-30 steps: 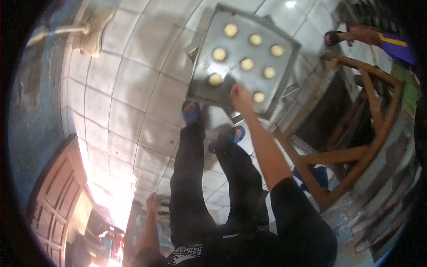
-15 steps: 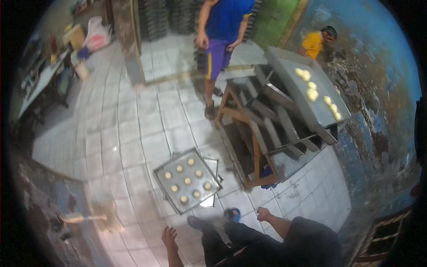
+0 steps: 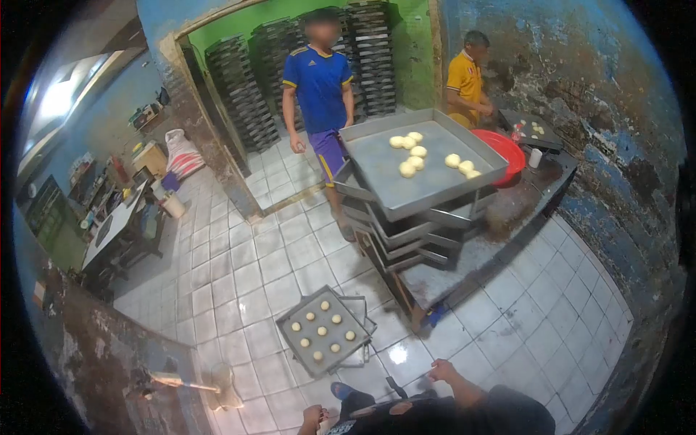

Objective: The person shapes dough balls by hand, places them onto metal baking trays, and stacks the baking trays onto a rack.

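My left hand [image 3: 312,416] hangs low at the bottom edge, fingers loosely bent and a little apart, with no object visible in it. To the right, my right hand [image 3: 443,371] is held in front of my body with its fingers curled in and nothing visible in them. Beyond my feet, a square metal tray [image 3: 295,349] with several round dough balls [image 3: 322,331] in rows lies on top of other trays on the tiled floor. A larger metal tray [image 3: 377,194] tops a crisscross stack on the table, holding loose dough balls [image 3: 407,169]. Neither hand touches a tray.
A person in a blue shirt [image 3: 319,90] stands behind the stack. Another person in yellow [image 3: 465,78] works by the wall near a red basin [image 3: 511,154]. The table [image 3: 435,279] carries the stack. Tall tray stacks [image 3: 373,61] fill the back room.
My view has tilted up, bringing the persons' upper bodies, the red basin and the back room into sight. My left hand now sits lower in view, its fingers more bent.
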